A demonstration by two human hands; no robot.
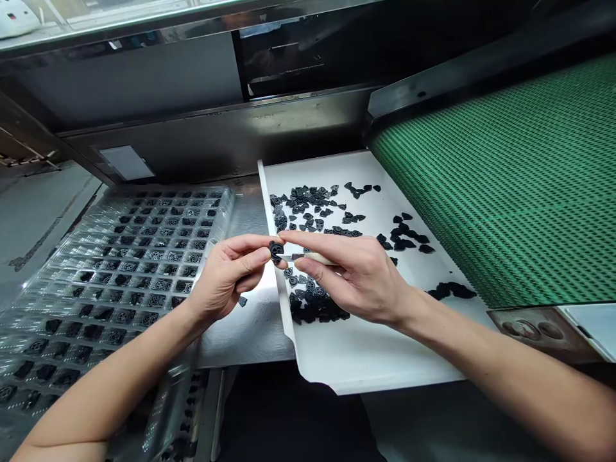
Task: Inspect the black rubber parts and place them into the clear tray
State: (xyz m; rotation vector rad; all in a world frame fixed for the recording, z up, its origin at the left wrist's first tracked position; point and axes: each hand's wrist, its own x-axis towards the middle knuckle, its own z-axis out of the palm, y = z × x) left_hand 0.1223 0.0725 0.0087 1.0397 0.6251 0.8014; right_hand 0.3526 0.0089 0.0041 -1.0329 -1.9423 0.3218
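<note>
Black part [276, 251] raised at centre, above the left lip of a white tray [375, 359]. Largest around it: green mesh belt [505, 186], on the right, reaching well to the far side. Next in size, clear compartmented tray [223, 215] at left, with black pieces [128, 267] in many pockets. Between that and the white tray, a strip of metal worktop [245, 337]. On the white tray, loose black parts [310, 200] in scattered heaps, thickest toward the left. Next, left hand [233, 269] pinching the black part from the left; right hand [359, 266] gripping a pale-handled tool [320, 258] from the right. Tool's long axis lying right to left, with narrow tip just at the part's right side; cannot tell whether touching. Left hand nearer, in contact; right index fingertip [285, 235] just beside it. Part's own long axis too small to make out.
</note>
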